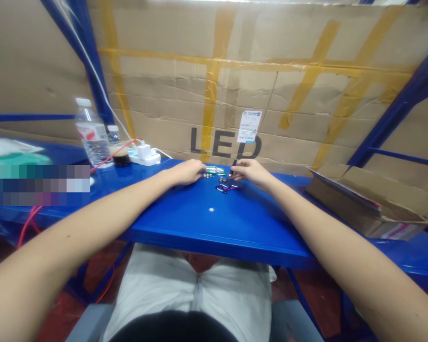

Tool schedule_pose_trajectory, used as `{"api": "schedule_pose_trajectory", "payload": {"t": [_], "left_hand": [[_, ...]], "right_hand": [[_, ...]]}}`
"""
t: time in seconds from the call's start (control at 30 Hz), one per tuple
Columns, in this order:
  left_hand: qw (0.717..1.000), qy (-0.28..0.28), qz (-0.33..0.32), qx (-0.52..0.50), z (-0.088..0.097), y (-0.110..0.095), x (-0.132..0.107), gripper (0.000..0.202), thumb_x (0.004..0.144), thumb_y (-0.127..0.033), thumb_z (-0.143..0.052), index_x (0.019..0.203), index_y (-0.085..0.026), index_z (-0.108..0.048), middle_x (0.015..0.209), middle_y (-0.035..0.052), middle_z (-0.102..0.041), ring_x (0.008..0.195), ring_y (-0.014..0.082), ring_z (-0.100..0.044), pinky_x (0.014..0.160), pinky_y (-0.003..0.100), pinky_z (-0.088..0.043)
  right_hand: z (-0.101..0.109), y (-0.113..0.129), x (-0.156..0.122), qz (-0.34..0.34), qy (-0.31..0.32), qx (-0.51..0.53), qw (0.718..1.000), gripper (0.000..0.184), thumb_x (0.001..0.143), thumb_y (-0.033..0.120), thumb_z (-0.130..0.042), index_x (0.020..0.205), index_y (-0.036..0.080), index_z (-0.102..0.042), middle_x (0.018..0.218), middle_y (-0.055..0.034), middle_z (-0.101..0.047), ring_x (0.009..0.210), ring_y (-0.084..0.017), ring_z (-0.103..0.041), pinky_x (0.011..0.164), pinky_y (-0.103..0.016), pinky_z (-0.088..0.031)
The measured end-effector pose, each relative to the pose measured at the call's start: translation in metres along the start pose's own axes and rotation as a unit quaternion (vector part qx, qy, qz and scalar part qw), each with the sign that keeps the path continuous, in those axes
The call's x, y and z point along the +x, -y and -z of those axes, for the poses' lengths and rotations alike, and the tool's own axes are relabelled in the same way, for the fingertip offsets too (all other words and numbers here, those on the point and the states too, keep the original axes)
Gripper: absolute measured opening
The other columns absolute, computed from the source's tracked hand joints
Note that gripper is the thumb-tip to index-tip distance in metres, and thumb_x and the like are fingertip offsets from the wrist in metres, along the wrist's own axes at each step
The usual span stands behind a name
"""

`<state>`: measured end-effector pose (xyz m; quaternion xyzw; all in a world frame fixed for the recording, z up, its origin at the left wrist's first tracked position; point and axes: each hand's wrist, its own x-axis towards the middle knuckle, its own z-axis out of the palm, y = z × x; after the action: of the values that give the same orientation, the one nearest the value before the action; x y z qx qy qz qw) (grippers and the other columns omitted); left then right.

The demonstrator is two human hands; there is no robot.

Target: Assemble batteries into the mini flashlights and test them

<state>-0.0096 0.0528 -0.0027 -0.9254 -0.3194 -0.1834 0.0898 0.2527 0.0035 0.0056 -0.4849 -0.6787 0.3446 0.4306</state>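
At the far side of the blue table (214,223), my left hand (189,172) rests with its fingers curled together. Its fingertips are beside a row of shiny green and silver slim pieces (216,169) and several small brass-coloured round parts (207,175); what they grip, if anything, is hidden. Between thumb and fingers, my right hand (250,172) pinches a small dark cylindrical piece (231,173), tilted upward. Just below lie several dark and purple slim pieces (228,188), too small to name. A pair of tiny round parts (222,180) sits between the hands.
A white dot (211,209) marks the near tabletop. Left are a water bottle (91,133), a bottle of dark liquid (121,154) and a power strip (146,156) with cables. An open cardboard box (356,209) stands right; a large taped carton (164,104) backs the table.
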Motion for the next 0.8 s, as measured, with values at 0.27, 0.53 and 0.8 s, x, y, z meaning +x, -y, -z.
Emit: {"api": "schedule_pose_trajectory", "payload": {"t": [0.27, 0.53, 0.8], "left_hand": [[0.998, 0.026, -0.007, -0.054, -0.009, 0.001, 0.002, 0.023, 0.081, -0.017, -0.056, 0.090, -0.020, -0.077, 0.089, 0.0092, -0.075, 0.073, 0.0199, -0.064, 0.072, 0.030, -0.045], [0.992, 0.062, 0.067, -0.082, 0.004, -0.006, -0.001, 0.017, 0.075, -0.013, -0.058, 0.082, -0.019, -0.073, 0.079, 0.0059, -0.074, 0.067, 0.0183, -0.063, 0.063, 0.028, -0.042], [0.990, 0.063, 0.052, -0.111, 0.000, 0.005, 0.001, 0.014, 0.075, -0.016, -0.062, 0.081, -0.018, -0.074, 0.077, 0.0045, -0.075, 0.065, 0.0158, -0.065, 0.060, 0.025, -0.044]], "right_hand": [[0.013, -0.014, 0.008, 0.029, -0.010, -0.026, 0.999, 0.007, 0.075, 0.014, -0.073, 0.080, 0.016, -0.068, 0.082, -0.0087, -0.074, 0.074, -0.018, -0.069, 0.074, -0.034, -0.058], [0.003, -0.009, 0.001, 0.186, 0.010, -0.271, 0.945, 0.026, 0.074, 0.003, -0.061, 0.090, 0.019, -0.075, 0.093, -0.0051, -0.076, 0.089, -0.020, -0.069, 0.085, -0.034, -0.053], [-0.001, -0.006, -0.001, 0.208, 0.021, -0.284, 0.936, 0.026, 0.076, 0.004, -0.059, 0.092, 0.018, -0.075, 0.093, -0.0061, -0.076, 0.088, -0.021, -0.069, 0.084, -0.034, -0.052]]}}
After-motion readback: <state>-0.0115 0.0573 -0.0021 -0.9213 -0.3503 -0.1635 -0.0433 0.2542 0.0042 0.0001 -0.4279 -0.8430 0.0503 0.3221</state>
